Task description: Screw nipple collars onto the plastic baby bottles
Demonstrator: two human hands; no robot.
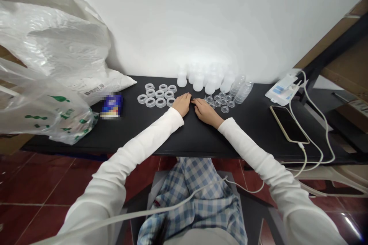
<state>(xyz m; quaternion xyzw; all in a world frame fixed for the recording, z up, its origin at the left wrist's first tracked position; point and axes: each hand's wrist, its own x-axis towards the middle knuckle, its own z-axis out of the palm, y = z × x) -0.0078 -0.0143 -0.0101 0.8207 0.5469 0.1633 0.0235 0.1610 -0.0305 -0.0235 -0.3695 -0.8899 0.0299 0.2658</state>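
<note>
The bulging plastic bags [48, 69] lean over the left end of the counter [161, 134]. If they slump or get nudged by an elbow, they could sweep across the surface and push the loose parts out of place.

The phone [289, 123] lies near the front edge on the right, and its cable [305, 155] loops down off the counter. A knee or sleeve catching that loop would probably drag the phone off.

At the back, the white bottles [198, 82] stand packed against the wall, with a stack of clear cups [241, 90] lying on its side next to them. A reach past them with a wide sleeve could topple several at once.

The left hand [182, 104] and right hand [206, 113] rest knuckles up at the middle of the counter. Their fingers are curled under and their tips nearly meet. I cannot tell whether either pinches anything.

The larger rings [156, 95] sit in rows just left of the left hand, and the small rings [222, 101] cluster just beyond the right. Both kinds are light and clear, so a careless wrist could scatter them, and on the dark counter the two sizes could easily get mixed.
</note>
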